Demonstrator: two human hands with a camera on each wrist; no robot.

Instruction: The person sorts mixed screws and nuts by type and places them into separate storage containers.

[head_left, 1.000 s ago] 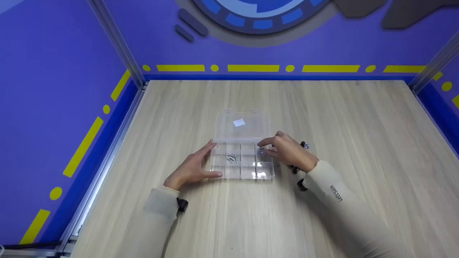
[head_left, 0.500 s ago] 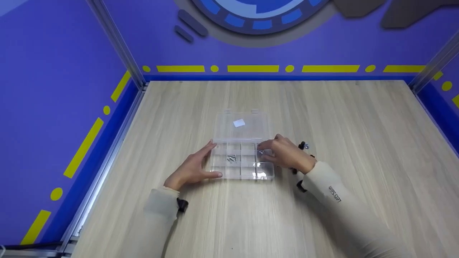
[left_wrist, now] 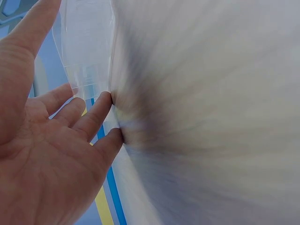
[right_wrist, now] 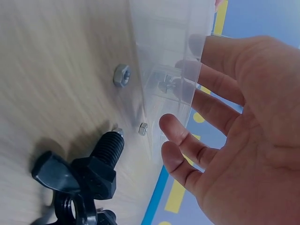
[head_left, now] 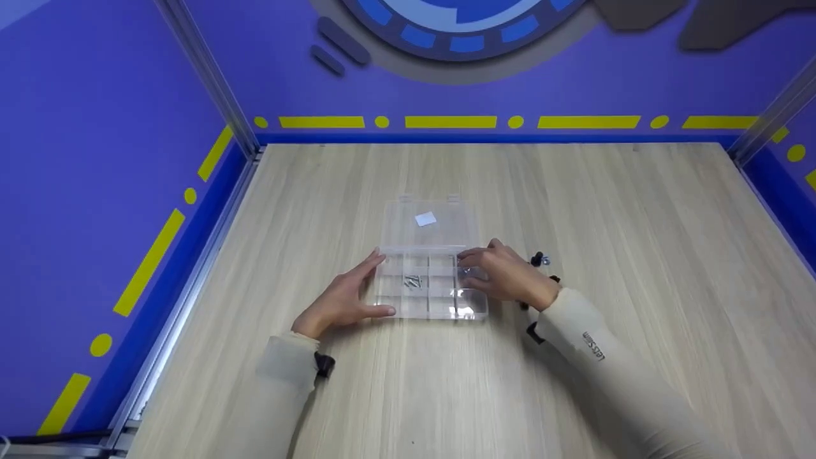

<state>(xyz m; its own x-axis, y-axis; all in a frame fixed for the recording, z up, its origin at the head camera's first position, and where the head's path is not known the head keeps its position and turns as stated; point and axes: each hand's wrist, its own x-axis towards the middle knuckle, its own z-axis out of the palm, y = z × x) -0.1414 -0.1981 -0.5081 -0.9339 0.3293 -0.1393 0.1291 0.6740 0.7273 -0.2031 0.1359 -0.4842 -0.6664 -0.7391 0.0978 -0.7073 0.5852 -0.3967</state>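
Observation:
A clear plastic compartment box [head_left: 441,308] lies with its lid [head_left: 446,223] folded back; a white label [head_left: 425,219] shows on the lid. Several small silver screws [head_left: 413,281] sit in a left-middle compartment. My left hand [head_left: 344,296] rests against the box's left side, thumb by the front corner. In the left wrist view its fingertips [left_wrist: 108,97] touch the side. My right hand [head_left: 510,271] reaches over the right wall, thumb and index finger apart inside a right compartment. Through the plastic, a small metal piece [right_wrist: 165,84] shows beside those fingertips, its kind unclear.
Right of the box a hex nut [right_wrist: 122,75], a smaller nut [right_wrist: 143,129] and a black threaded bolt [right_wrist: 108,150] lie on the wooden table [head_left: 408,382]. A black wing-shaped piece [right_wrist: 56,173] is beside the bolt. Purple walls [head_left: 510,89] stand behind and left.
My right hand has shifted slightly toward me and left, deeper over the compartment, uncovering more of the black pieces on the table. The left hand and box stay put.

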